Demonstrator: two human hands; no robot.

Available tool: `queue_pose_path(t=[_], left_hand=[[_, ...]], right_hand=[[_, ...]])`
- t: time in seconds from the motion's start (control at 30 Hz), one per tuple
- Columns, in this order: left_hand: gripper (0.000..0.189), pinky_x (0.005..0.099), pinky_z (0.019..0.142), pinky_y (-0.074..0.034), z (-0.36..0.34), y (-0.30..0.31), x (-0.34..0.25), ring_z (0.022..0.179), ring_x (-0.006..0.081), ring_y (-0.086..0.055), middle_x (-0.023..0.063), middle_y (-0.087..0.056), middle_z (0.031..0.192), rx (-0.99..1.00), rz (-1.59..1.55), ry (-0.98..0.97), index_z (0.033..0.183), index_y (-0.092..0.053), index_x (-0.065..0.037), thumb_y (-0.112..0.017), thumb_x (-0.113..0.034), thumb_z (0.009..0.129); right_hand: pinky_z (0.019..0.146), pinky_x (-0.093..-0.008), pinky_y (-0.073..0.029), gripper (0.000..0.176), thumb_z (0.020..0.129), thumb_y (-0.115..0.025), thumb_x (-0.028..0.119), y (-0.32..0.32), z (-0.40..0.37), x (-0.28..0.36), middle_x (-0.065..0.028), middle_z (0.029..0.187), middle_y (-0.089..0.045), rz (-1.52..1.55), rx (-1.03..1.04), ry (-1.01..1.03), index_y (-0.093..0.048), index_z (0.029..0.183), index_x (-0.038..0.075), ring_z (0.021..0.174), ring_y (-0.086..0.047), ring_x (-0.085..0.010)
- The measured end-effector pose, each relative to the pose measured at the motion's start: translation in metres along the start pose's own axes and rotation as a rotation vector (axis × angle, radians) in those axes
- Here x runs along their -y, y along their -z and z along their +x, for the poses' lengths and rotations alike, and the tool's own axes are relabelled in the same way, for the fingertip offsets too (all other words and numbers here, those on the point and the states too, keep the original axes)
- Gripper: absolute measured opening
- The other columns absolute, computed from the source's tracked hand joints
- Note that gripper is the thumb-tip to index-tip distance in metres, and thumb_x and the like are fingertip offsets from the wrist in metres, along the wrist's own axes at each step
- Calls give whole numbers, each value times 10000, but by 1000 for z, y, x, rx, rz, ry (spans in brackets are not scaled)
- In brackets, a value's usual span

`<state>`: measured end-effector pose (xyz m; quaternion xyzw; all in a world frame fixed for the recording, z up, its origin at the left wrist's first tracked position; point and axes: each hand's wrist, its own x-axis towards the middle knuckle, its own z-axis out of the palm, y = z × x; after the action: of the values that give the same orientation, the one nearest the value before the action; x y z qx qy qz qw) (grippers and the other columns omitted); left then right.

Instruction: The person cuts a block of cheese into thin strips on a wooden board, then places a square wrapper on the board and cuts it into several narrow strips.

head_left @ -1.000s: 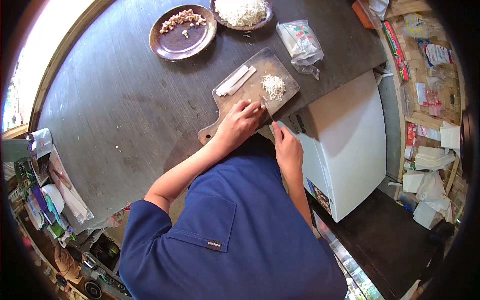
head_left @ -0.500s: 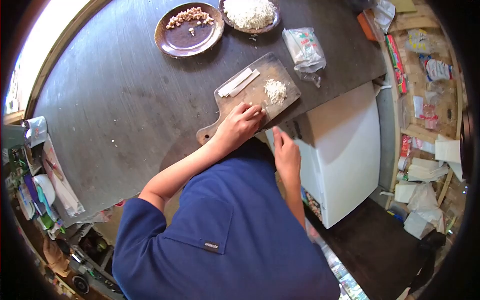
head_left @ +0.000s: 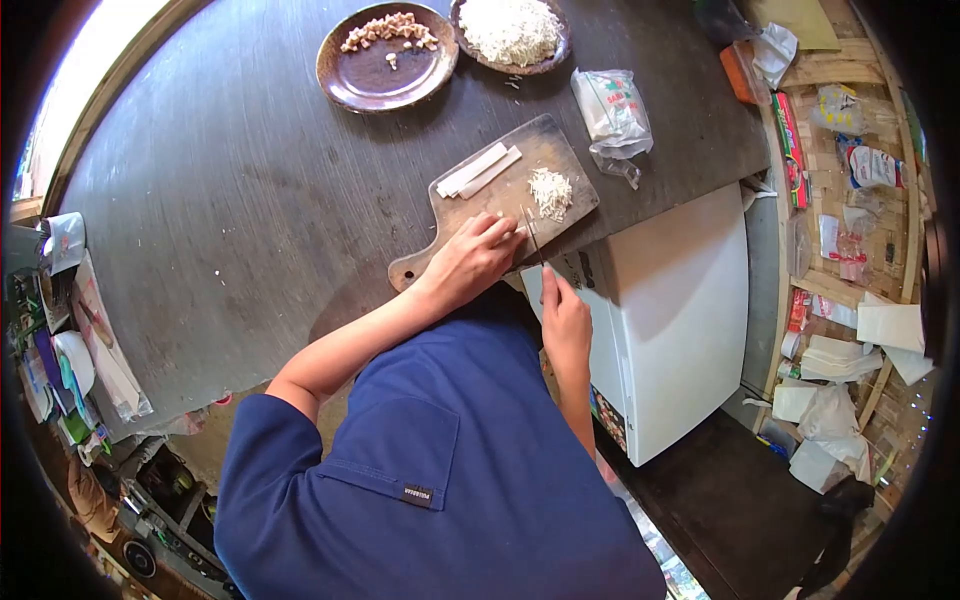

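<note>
So the big dark-grey wooden surface with a curved pale wood edge is the main landmark here. Bright white daylight pours in at its upper left, past the wooden frame, and leaves a bluish sheen on that end. Tucked against the right side of the surface there's a glossy white box-shaped appliance, half in shadow up top, with a flat dark brown panel just below it. Further right of the surface is a woven tan bamboo wall with light wooden battens, hung with plastic packets and papers. Lower left of the surface it's pretty cluttered, dark shelving and all.
</note>
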<state>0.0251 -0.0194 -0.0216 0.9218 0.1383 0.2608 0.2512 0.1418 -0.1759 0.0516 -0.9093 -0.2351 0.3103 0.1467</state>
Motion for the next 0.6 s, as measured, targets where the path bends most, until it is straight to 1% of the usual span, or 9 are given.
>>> queue_pose_path(t=[0.1,0.2,0.27,0.37,0.47,0.53,0.6], left_hand=[[404,354,963,-561,-3,-1,2,1094,260,-643,84,-638,1187,-2,-2,-14,1229,-729,-15,-767,-92,833],[405,354,966,-562,-3,-3,1,1101,259,-646,81,-643,1175,-2,12,-25,1225,-727,-6,-769,-90,832],[406,353,968,-562,-2,0,2,1104,258,-646,79,-644,1170,-1,23,-18,1223,-726,-2,-770,-89,829],[409,353,972,-562,0,3,-1,1104,256,-643,79,-643,1165,-9,0,-35,1223,-726,0,-775,-90,827],[400,350,967,-565,-1,4,1,1106,257,-642,79,-647,1160,-13,84,-56,1216,-730,0,-774,-88,829],[380,348,966,-570,-1,4,1,1107,261,-642,78,-650,1159,14,17,-58,1205,-736,-7,-775,-87,836],[355,348,969,-575,-2,4,0,1113,261,-642,72,-654,1165,-4,-36,-18,1196,-741,-19,-771,-82,847]], right_hand=[[825,-611,-546,666,1121,-412,622,2,-15,-10,-325,943,-733,-69,0,-17,-740,1074,43,948,-684,-570],[829,-611,-547,668,1121,-412,621,3,-16,-6,-319,933,-736,-94,5,-42,-743,1085,43,954,-684,-569],[833,-610,-547,666,1121,-412,622,-5,-7,-10,-314,931,-738,-91,-8,-21,-743,1086,45,955,-684,-568],[839,-609,-546,661,1121,-414,621,-8,5,3,-307,933,-741,-73,-23,-3,-741,1087,48,961,-683,-567],[843,-608,-545,662,1120,-414,624,3,2,13,-307,947,-741,-55,-11,-8,-740,1090,50,968,-682,-565],[845,-608,-545,664,1120,-412,628,6,-3,11,-308,955,-740,-50,3,-13,-740,1094,51,972,-682,-564],[841,-607,-544,663,1120,-414,626,8,-12,-2,-311,963,-738,-83,8,-7,-741,1101,50,976,-681,-561]])
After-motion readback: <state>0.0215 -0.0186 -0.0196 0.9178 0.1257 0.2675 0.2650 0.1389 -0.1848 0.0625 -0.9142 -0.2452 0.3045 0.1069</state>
